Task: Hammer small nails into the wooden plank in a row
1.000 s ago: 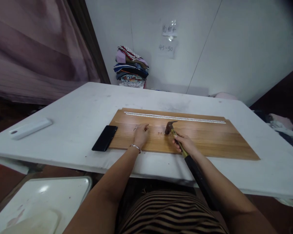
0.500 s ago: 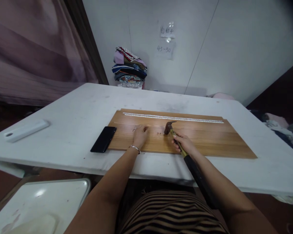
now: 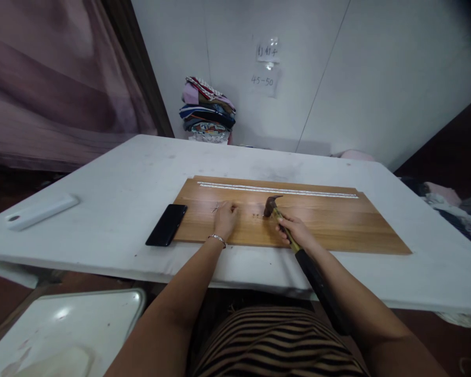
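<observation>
A claw hammer (image 3: 307,269) is gripped by my right hand (image 3: 292,229) high on the handle, close behind its head. The rusty head stands over the wooden board (image 3: 349,225), beside a few tiny nail heads (image 3: 255,215) in a short row. Left of these, my left hand (image 3: 226,217) rests low on the same board with its fingertips closed together; whatever they pinch is too small or hidden. A small bunch of loose nails (image 3: 215,207) lies partly behind that hand. Two white strips with markings (image 3: 278,190) run along the board's far edge.
A black phone (image 3: 167,225) lies against the board's left end. The white table (image 3: 113,178) also carries a white handle-like piece (image 3: 42,211) at far left. Folded clothes (image 3: 208,112) are stacked at the back by the wall. A white stool (image 3: 86,319) stands at lower left.
The fingers of my left hand have shifted very slightly. The hammer and my right hand hold the same place over the board.
</observation>
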A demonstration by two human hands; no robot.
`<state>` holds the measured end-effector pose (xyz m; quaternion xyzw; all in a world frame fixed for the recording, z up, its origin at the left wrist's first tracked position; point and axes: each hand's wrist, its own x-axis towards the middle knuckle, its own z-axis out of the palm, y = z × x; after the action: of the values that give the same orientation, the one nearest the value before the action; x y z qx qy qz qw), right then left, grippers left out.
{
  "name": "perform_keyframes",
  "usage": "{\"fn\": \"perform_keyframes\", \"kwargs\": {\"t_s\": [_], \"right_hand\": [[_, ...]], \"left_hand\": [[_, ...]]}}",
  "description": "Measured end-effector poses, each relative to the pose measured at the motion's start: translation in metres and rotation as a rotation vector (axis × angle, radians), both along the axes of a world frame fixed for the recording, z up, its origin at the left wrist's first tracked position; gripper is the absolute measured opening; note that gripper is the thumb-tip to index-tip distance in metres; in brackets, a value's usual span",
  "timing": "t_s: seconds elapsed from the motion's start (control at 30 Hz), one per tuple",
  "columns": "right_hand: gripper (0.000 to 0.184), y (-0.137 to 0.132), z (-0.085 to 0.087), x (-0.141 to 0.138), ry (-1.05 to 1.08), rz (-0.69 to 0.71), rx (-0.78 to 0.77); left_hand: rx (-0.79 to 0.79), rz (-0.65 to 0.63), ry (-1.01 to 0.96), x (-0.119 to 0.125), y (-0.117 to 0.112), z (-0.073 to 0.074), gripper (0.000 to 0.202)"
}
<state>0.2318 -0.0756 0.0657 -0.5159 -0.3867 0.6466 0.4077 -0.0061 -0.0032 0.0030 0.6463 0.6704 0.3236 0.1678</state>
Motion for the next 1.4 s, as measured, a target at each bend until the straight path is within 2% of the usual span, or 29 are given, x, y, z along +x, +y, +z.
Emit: {"fn": "perform_keyframes", "kwargs": {"t_s": [0.5, 0.77, 0.97, 1.03, 1.1, 1.17, 1.27, 1.4], "right_hand": [[0.038, 0.001, 0.003, -0.001, 0.016, -0.001, 0.016], [0.040, 0.000, 0.007, -0.003, 0.004, 0.003, 0.013], [0.041, 0.000, 0.004, -0.002, -0.003, -0.011, 0.012], [0.040, 0.000, 0.003, -0.001, -0.007, -0.008, 0.007], [0.037, 0.000, 0.002, -0.001, -0.006, 0.002, 0.002], [0.034, -0.001, 0.001, -0.001, -0.001, -0.001, 0.004], [0.034, -0.001, 0.000, 0.000, 0.015, -0.003, 0.010], [0.040, -0.001, -0.001, 0.002, 0.019, -0.014, 0.013]], "left_hand": [[-0.022, 0.034, 0.087, 0.002, -0.002, 0.000, 0.018], [0.036, -0.014, 0.192, 0.001, -0.001, -0.004, 0.022], [0.056, 0.018, 0.235, 0.003, -0.002, -0.002, 0.022], [0.081, -0.041, 0.262, 0.006, -0.005, 0.001, 0.022], [0.086, -0.158, 0.303, 0.010, -0.009, 0.005, 0.022], [0.049, -0.218, 0.331, 0.014, -0.013, 0.008, 0.025], [-0.031, -0.266, 0.374, 0.019, -0.018, 0.011, 0.033], [-0.044, -0.278, 0.366, 0.019, -0.021, 0.012, 0.042]]}}
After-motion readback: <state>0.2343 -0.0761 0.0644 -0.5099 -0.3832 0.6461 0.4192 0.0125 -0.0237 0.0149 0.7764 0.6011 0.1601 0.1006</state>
